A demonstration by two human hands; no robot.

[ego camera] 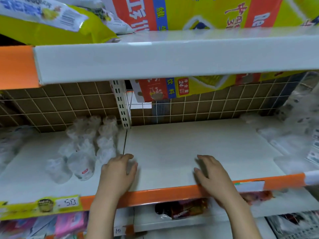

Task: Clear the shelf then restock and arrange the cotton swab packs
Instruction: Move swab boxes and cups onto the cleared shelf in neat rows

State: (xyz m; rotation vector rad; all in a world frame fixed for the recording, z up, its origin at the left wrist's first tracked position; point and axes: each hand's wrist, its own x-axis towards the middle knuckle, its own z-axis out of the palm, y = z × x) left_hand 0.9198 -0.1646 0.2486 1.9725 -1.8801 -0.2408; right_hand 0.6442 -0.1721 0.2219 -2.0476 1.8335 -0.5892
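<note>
Cotton swab packs: none that can be pinned down for sure. Maybe the blurry clear packets (pixel 291 135) piled at the shelf's right end, but too smeared to call. Middle stretch of the white shelf (pixel 172 145) bare right up to the brown grid back panel (pixel 51 104), so clearing looks pretty much done there. Restocking and arranging not started yet, by the look of it.

Left hand (pixel 119 171) over the shelf just inside the orange front edge (pixel 155 195), fingers loosely spread, gripping nothing. Right hand (pixel 212 171) same deal near the front edge, a bit right of centre, fingers relaxed and apart, nothing in it. Both hovering or lightly resting on the board, hard to say which.

Left of the slotted upright (pixel 122 104), a cluster of clear plastic bottles (pixel 82 152) from the back panel towards the front, one with a small red label, unreadable.

Writing-wise: yellow price tag (pixel 43 206) on the front edge at the left, digits too blurred to trust. Red and yellow carton (pixel 172 87) hanging down behind the upper shelf, "24" readable on it plus Chinese characters. Green and white bags (pixel 51 23) on the upper shelf's left end, barcode visible, text upside down. White tag (pixel 250 185) at the right of the edge, blank-looking.
</note>
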